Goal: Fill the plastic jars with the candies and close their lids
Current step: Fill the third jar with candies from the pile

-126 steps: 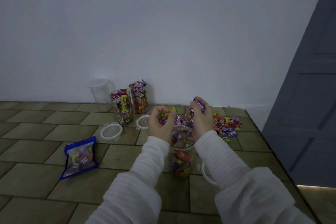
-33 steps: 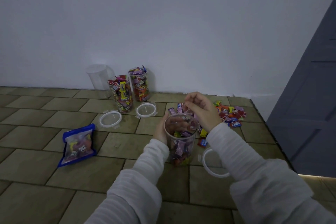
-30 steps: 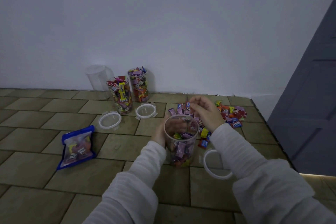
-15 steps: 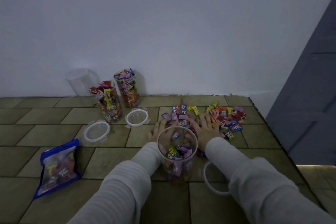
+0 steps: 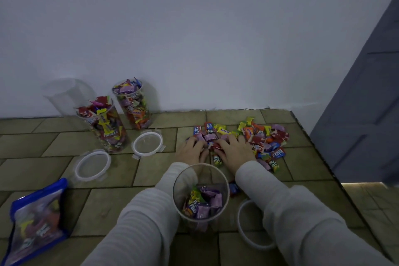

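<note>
Both hands are down on the candy pile [image 5: 254, 138] at about one o'clock from the near jar [image 5: 200, 192]: the left hand [image 5: 191, 152] and right hand [image 5: 234, 151] lie side by side, fingers spread over the wrappers and curling in at the tips, so this reads as the gathering step, a scoop being raked together. Whether either hand has actually closed on any candies I cannot tell; the fingertips are buried among the wrappers. The near jar stands upright between the two sleeves at six o'clock of the hands, open-topped, and looks only partly filled. Next move, I'd judge: bunch a handful, lift it clear, bring it back over that open mouth and drop it in without knocking the jar. Now the count: four jars in all, the near one, two heaped ones at ten o'clock [image 5: 101, 125] [image 5: 132, 103], and an empty one [image 5: 67, 95] against the wall behind them. Three lids, none on a jar: two [image 5: 93, 165] [image 5: 148, 142] lying in front of the full jars, one [image 5: 252, 227] half under the right sleeve. One blue candy bag [image 5: 36, 220] lies at eight o'clock.
</note>
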Tool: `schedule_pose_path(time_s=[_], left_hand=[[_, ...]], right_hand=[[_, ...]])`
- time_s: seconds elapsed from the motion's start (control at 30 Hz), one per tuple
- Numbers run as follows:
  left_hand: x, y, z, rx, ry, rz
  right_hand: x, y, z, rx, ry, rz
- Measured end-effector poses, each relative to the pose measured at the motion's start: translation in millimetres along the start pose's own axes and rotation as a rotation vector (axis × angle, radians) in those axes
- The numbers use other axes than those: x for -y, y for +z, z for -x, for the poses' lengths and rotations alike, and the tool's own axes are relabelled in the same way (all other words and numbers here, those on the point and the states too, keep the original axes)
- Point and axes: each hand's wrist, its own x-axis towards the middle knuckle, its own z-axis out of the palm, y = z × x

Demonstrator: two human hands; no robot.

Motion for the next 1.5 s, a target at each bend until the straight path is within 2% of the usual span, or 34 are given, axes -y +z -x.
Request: schedule_pose_path(time_s=[0.13, 0.23, 0.4, 0.5, 0.67, 0.77, 0.93, 1.03, 1.13, 1.27, 1.37, 1.5], left_hand=[[0, -4, -1, 0.046, 0.028, 0.093], [-3, -9, 2, 0.062, -0.024, 0.160], [-13, -21, 21, -0.129, -0.147, 0.434], [-16, -27, 29, -0.144, -0.204, 0.471], [-12, -30, 35, -0.154, -0.227, 0.531], [-8, -30, 35, -0.202, -0.287, 0.608], [-8, -39, 42, -0.218, -0.379, 0.767], [-5, -45, 46, -0.271, -0.388, 0.827], [-5, -60, 47, -0.341, -0.435, 0.831], [-24, -97, 47, -0.542, -0.528, 1.201], [-37, -127, 48, -0.618, -0.469, 1.330], [-48, -155, 54, -0.628, -0.321, 1.400]], right_hand=[[1, -3, -6, -0.006, -0.008, -0.088], [-1, -5, -8, -0.004, -0.047, -0.217], [5, -21, 1, 0.032, 0.085, -0.504], [11, -29, 12, 0.014, 0.097, -0.545], [16, -39, 17, -0.075, 0.101, -0.743], [16, -42, 17, -0.153, 0.113, -0.911], [18, -62, 23, -0.268, 0.139, -1.039], [23, -72, 28, -0.353, 0.197, -1.246], [28, -82, 32, -0.439, 0.339, -1.474], [32, -96, 34, -0.493, 0.507, -1.753], [36, -111, 35, -0.519, 0.502, -1.878], [48, -142, 48, -0.541, 0.388, -2.041]])
